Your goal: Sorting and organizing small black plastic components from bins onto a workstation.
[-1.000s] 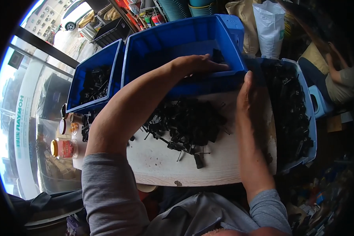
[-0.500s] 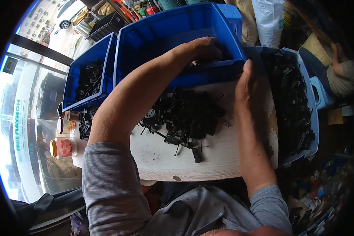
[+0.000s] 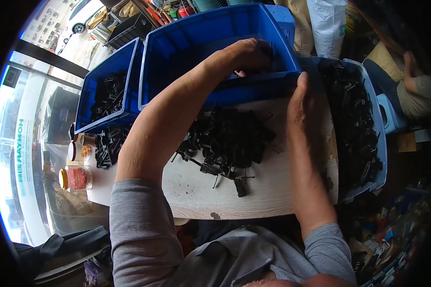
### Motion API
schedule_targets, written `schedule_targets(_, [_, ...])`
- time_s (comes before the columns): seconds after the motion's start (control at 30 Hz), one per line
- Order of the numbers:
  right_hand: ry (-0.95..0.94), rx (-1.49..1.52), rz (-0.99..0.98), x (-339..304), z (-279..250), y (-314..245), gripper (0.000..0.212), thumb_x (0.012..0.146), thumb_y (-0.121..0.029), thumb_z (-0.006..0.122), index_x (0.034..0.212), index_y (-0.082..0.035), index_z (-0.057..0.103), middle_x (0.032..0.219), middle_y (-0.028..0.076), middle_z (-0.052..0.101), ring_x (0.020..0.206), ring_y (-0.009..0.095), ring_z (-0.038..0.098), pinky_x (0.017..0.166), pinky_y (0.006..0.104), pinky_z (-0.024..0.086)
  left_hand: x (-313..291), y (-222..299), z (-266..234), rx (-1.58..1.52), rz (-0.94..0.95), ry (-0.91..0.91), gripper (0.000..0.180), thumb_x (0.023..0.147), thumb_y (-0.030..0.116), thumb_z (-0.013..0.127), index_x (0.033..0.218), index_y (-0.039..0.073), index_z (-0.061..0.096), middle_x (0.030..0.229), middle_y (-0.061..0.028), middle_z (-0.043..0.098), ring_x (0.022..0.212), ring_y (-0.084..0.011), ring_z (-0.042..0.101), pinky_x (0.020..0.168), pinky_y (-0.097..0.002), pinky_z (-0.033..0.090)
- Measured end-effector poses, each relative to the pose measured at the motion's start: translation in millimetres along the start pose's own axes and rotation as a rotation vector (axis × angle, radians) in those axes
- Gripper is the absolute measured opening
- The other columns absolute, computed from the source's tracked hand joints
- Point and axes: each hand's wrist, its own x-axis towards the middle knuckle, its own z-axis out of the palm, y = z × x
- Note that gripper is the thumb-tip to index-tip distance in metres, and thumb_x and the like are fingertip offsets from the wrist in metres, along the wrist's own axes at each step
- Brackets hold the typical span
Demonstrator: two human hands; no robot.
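Observation:
My left hand [image 3: 251, 55] reaches across into the large blue bin [image 3: 203, 36], down by its near right corner. Its fingers curl in shadow; a fingertip shows below the palm, and what they hold cannot be made out. At the outside of that same corner is my right hand [image 3: 299, 103], its thumb pointing up against the bin's edge and its other fingers mostly hidden. Between my forearms, a heap of small black plastic parts [image 3: 232, 138] lies on the pale worn table [image 3: 187, 193], several with thin stems sticking out.
A smaller blue bin [image 3: 129, 88] with black parts stands at the left. More black parts [image 3: 111, 148], a yellow-lidded jar [image 3: 76, 178] and small containers sit below it. At right is a pale blue tub [image 3: 380, 158] full of black parts. Another person [image 3: 416, 91] sits beyond it.
My left forearm and elbow have shifted slightly to the right, and the left hand has risen a little inside the bin. The right hand stays at the corner.

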Motion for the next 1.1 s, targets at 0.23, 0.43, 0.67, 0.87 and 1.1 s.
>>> schedule_targets(0.23, [0.05, -0.065, -0.185, 3, -5, 0, 0.046, 0.099, -0.035, 0.04, 0.121, 0.0, 0.06, 0.115, 0.022, 0.064, 0.104, 0.036, 0.062, 0.088, 0.0424, 0.048, -61, 0, -34, -0.178, 0.139, 0.287, 0.061, 0.07, 0.018, 0.081, 0.127, 0.014, 0.059, 0.103, -0.0078, 0.069, 0.078, -0.0173, 0.067, 0.053, -0.0297, 0.055])
schedule_targets(0.43, [0.226, -0.073, -0.306, 4, 5, 3, 0.046, 0.099, -0.036, 0.038, 0.108, 0.001, 0.064, 0.104, 0.022, 0.066, 0.094, 0.036, 0.065, 0.081, 0.0396, 0.051, -131, -25, -36, -0.218, 0.366, 0.543, 0.056, 0.071, 0.019, 0.08, 0.124, 0.011, 0.06, 0.103, -0.0076, 0.069, 0.084, -0.0179, 0.066, 0.064, -0.0308, 0.056])
schedule_targets(0.67, [0.186, -0.191, -0.203, -3, -2, -3, 0.048, 0.1, -0.037, 0.036, 0.109, 0.001, 0.065, 0.105, 0.023, 0.066, 0.096, 0.036, 0.065, 0.083, 0.0398, 0.051, -202, -44, 31, -0.031, 0.52, 0.72, 0.057, 0.063, 0.003, 0.076, 0.118, 0.009, 0.058, 0.109, -0.0158, 0.056, 0.092, -0.033, 0.063, 0.08, -0.0368, 0.053])
schedule_targets(0.87, [0.15, -0.213, -0.268, 5, 3, 8, 0.052, 0.1, -0.04, 0.033, 0.108, 0.001, 0.065, 0.105, 0.023, 0.066, 0.096, 0.036, 0.064, 0.083, 0.041, 0.051, -204, -63, 87, 0.303, 0.304, 0.723, 0.059, 0.067, 0.012, 0.076, 0.122, 0.02, 0.058, 0.127, -0.02, 0.048, 0.116, -0.0414, 0.051, 0.082, -0.0448, 0.053])
schedule_targets(1.1, [0.096, -0.102, -0.158, 6, 13, 19, 0.051, 0.1, -0.039, 0.033, 0.106, 0.0, 0.065, 0.104, 0.022, 0.066, 0.093, 0.037, 0.065, 0.082, 0.0423, 0.05, -207, -71, 94, 0.474, 0.321, 0.85, 0.058, 0.071, 0.022, 0.079, 0.126, 0.024, 0.06, 0.138, -0.0205, 0.041, 0.125, -0.0437, 0.042, 0.095, -0.0483, 0.046])
